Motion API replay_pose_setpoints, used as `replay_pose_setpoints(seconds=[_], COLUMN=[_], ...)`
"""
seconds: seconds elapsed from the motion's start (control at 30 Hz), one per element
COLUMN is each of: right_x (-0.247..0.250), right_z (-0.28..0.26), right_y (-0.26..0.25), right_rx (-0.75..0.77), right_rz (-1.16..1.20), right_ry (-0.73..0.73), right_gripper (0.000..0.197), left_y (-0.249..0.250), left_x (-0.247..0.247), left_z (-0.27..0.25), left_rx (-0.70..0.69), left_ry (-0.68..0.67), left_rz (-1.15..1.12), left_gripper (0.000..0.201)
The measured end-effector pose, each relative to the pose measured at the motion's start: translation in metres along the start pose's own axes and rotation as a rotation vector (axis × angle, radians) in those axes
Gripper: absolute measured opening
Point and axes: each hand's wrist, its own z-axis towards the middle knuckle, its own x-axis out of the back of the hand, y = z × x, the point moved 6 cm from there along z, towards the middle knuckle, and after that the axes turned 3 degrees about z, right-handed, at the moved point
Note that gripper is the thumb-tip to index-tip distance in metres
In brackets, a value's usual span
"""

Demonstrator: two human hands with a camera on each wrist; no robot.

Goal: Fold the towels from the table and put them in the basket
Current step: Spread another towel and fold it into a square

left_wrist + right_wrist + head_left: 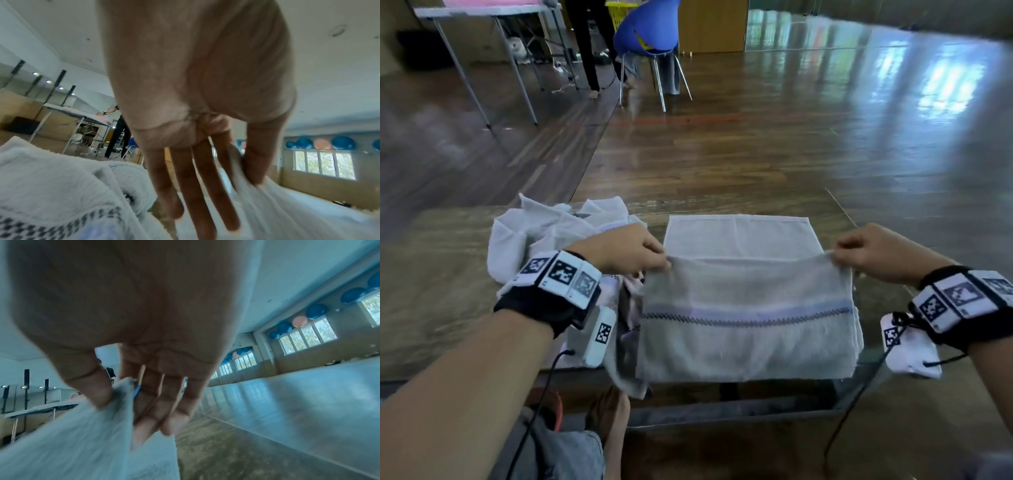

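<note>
Grey towel [748, 318] with a zigzag-stitched band, held up over the near half of the desk [441, 291]. Its lower part hangs over the desk's front edge; its far part lies flat on the desk top beyond the raised fold.

Left hand [625, 248] pinches the towel's upper left corner. In the left wrist view the thumb and forefinger clamp the cloth [287, 211]; the other fingers [207, 186] hang straight and slightly spread, touching nothing.

Right hand [876, 250] pinches the upper right corner. In the right wrist view the thumb presses the towel [82, 434] edge against the forefinger; the remaining fingers [162, 402] lie close together, loosely extended.

The held edge runs taut and roughly level between the two hands.

Heap of unfolded white towels [541, 233] on the desk's left side, just beside and partly behind the left hand. One with a dark checked trim shows close in the left wrist view [51, 186].

Both wrists carry black straps with square printed markers. Wooden floor beyond the desk; blue chair [650, 34] well apart at the far side, with a yellow basket [619, 13] behind it.
</note>
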Motion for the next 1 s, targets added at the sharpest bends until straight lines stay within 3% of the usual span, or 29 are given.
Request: replay_pose_setpoints(seconds=[0.1, 0.17, 0.37, 0.53, 0.6, 0.8, 0.9, 1.0], right_x=[0.010, 0.002, -0.034, -0.021, -0.011, 0.002, -0.008, -0.015], right_z=[0.014, 0.024, 0.047, 0.048, 0.048, 0.062, 0.070, 0.076], right_y=[-0.001, 0.002, 0.021, 0.030, 0.034, 0.032, 0.034, 0.039], right_rx=[0.051, 0.067, 0.008, -0.097, -0.128, -0.114, -0.139, -0.186], right_rz=[-0.028, -0.040, -0.193, -0.062, 0.034, -0.034, 0.004, 0.003], right_ry=[0.312, 0.355, -0.036, -0.330, -0.250, 0.275, 0.375, 0.408], right_gripper=[0.029, 0.023, 0.019, 0.022, 0.024, 0.033, 0.016, 0.013], left_y=[-0.006, -0.002, -0.001, 0.007, 0.002, -0.013, -0.020, -0.025], left_x=[0.016, 0.008, -0.020, -0.020, -0.015, 0.002, -0.003, -0.006], left_z=[0.014, 0.022, 0.046, 0.048, 0.051, 0.070, 0.081, 0.088], left_rx=[-0.018, -0.047, -0.022, -0.013, 0.025, 0.066, 0.071, 0.104], left_ry=[0.309, 0.399, 0.087, -0.162, -0.095, 0.413, 0.493, 0.485], left_rz=[-0.009, 0.011, 0.117, 0.048, -0.024, -0.024, 0.025, 0.042], left_gripper=[0.030, 0.033, 0.032, 0.035, 0.039, 0.040, 0.032, 0.018])
